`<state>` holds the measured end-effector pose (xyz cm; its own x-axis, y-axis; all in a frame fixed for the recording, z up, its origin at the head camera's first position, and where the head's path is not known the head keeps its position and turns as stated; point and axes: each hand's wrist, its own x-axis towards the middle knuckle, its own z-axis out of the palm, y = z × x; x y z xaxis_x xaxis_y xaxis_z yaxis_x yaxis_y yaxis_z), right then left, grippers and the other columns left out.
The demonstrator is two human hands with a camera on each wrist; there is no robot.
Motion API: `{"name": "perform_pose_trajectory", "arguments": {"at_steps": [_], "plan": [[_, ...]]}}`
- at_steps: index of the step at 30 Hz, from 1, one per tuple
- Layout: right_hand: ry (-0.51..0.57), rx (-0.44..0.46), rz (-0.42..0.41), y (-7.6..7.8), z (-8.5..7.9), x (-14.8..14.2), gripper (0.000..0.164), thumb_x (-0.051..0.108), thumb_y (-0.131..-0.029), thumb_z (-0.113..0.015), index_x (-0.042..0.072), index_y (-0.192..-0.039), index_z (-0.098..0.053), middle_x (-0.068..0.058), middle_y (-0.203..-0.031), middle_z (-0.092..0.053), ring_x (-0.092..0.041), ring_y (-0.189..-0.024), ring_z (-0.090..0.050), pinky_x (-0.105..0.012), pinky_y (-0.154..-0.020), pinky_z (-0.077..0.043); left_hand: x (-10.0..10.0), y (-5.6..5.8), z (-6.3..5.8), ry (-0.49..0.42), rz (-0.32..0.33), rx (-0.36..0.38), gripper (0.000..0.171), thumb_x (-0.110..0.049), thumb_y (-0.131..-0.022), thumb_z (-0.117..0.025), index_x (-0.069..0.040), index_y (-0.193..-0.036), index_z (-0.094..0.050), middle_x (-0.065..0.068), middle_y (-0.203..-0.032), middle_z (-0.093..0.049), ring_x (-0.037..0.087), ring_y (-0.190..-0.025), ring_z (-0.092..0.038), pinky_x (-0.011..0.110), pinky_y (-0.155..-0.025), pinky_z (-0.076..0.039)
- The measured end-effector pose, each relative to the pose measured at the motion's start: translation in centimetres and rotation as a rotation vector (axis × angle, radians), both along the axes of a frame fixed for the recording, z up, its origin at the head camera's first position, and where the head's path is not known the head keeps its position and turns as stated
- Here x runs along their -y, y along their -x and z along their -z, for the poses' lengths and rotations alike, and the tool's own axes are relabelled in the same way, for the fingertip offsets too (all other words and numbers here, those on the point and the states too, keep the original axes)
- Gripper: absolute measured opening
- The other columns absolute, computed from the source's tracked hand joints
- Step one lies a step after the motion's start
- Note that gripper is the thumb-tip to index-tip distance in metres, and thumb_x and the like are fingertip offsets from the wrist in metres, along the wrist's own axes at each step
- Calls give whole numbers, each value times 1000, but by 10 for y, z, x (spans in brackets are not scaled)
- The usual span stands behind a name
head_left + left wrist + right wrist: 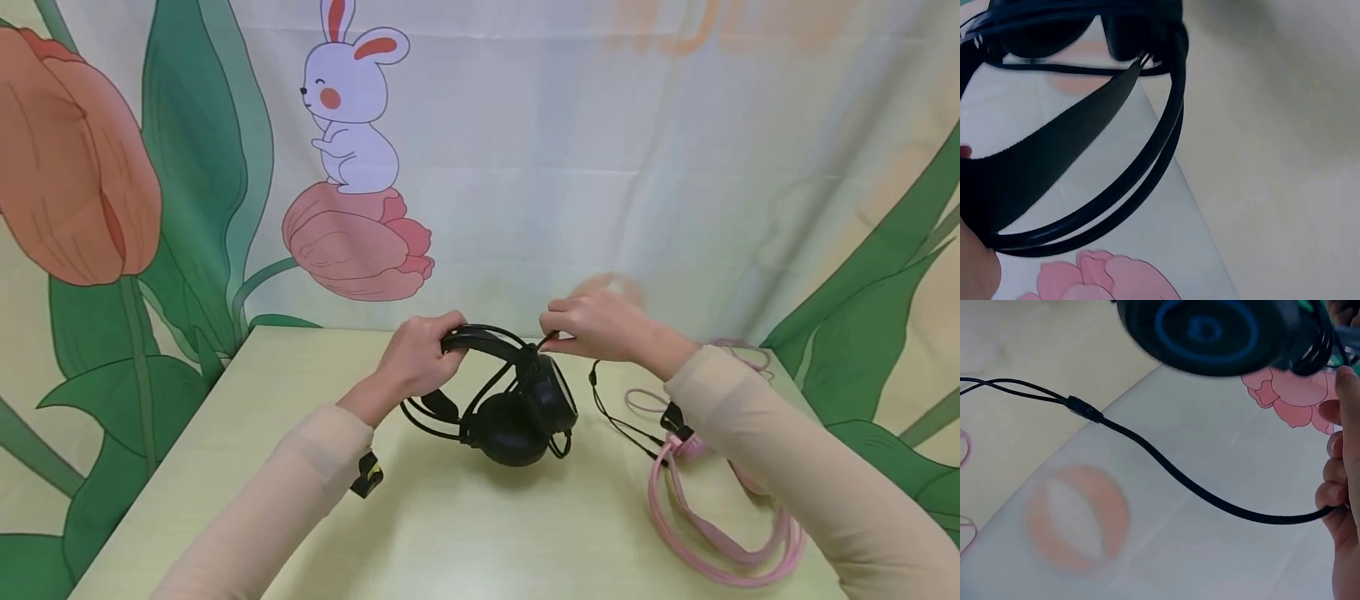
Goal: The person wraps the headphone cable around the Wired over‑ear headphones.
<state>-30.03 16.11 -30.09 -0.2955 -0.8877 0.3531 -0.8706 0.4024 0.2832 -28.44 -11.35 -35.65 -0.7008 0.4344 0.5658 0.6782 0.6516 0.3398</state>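
Black over-ear headphones are held up at the middle of the table, ear cups hanging low. My left hand grips them by the headband; the left wrist view shows its inner strap and twin outer hoops. Beside the upper ear cup, my right hand pinches the black cable. In the right wrist view that cable runs through the curled fingers and out to a small splitter, where it divides in two. Coiled cable turns lie bunched by the ear cup.
A pink headset with a looped band and a thin pink cord lies at the table's right, partly behind the right sleeve. The black cable's split ends reach toward it. A printed curtain hangs along the table's back edge.
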Motion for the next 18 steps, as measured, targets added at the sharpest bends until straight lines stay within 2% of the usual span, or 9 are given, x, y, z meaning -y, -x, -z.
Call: {"name": "perform_pose_trajectory", "arguments": {"at_steps": [2, 6, 10, 14, 18], "plan": [[18, 73, 16, 0, 1, -5, 18, 26, -82, -67, 16, -76, -54, 7, -67, -51, -6, -52, -44, -21, -47, -33, 4, 0, 1, -18, 59, 40, 6, -13, -83, -54, -16, -81, -59, -6, -58, -48, 11, -54, -42, 26, -54, -35], [70, 247, 53, 0, 3, -13, 11, 22, -85, -64, 17, -77, -59, 10, -64, -48, -2, -55, -38, -20, -53, -33, 11, -1, 6, -84, 141, 181, 10, -9, -84, -55, -17, -82, -61, -5, -60, -47, 12, -55, -40, 27, -56, -34], [122, 409, 116, 4, 9, -18, 13, 21, -90, -57, 17, -78, -60, 10, -62, -45, -2, -54, -35, -21, -54, -33, 14, -2, 9, -219, 188, 358, 11, -8, -88, -54, -15, -85, -62, -2, -64, -45, 12, -58, -41, 27, -57, -34], [211, 540, 214, 9, 18, -21, 16, 20, -94, -52, 18, -80, -61, 8, -59, -44, -4, -49, -33, -23, -52, -33, 13, -2, 7, -406, 254, 543, 13, -6, -90, -49, -5, -86, -61, 3, -60, -42, 12, -50, -38, 25, -48, -33], [291, 658, 246, 11, 30, -20, 19, 22, -95, -49, 17, -84, -63, 4, -60, -47, -6, -49, -34, -24, -51, -33, 13, -2, 5, -544, 333, 706, 17, -4, -91, -42, 7, -88, -55, 4, -57, -37, 13, -46, -33, 25, -44, -30]]}}
